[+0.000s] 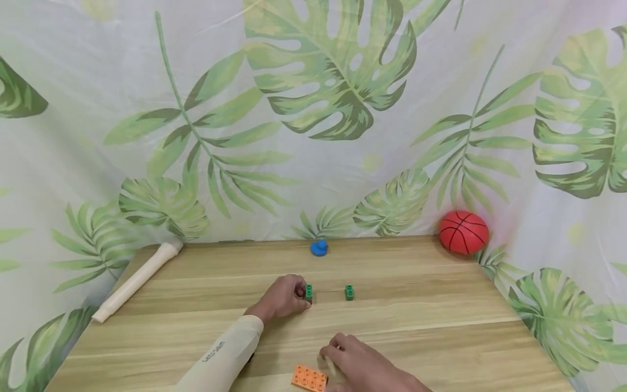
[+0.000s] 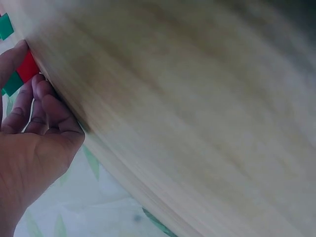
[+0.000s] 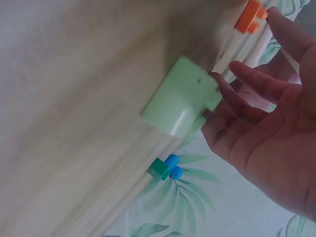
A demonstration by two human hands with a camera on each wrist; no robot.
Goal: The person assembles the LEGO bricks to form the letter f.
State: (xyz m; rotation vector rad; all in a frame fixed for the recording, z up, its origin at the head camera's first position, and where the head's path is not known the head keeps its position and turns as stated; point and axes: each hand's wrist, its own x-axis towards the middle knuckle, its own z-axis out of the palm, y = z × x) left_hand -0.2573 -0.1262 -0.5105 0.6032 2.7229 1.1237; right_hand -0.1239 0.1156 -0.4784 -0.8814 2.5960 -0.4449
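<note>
My left hand (image 1: 281,296) reaches across the table and pinches a small stack of toy building bricks. A green brick (image 1: 308,292) is on top, and a red brick (image 2: 28,68) shows between thumb and fingers in the left wrist view. A second green brick (image 1: 349,292) stands apart, to the right. Closer to me, the right hand (image 1: 362,362) hovers low with loosely bent fingers beside an orange brick (image 1: 309,378). In the right wrist view, a pale green brick (image 3: 182,98) lies by its fingertips; whether they touch it I cannot tell.
A blue toy duck (image 1: 319,248) sits at the back edge of the wooden table (image 1: 416,316). A red ball (image 1: 463,232) is at the back right corner, and a cream-coloured tube (image 1: 134,283) lies along the left edge. Leaf-patterned cloth (image 1: 333,174) hangs behind.
</note>
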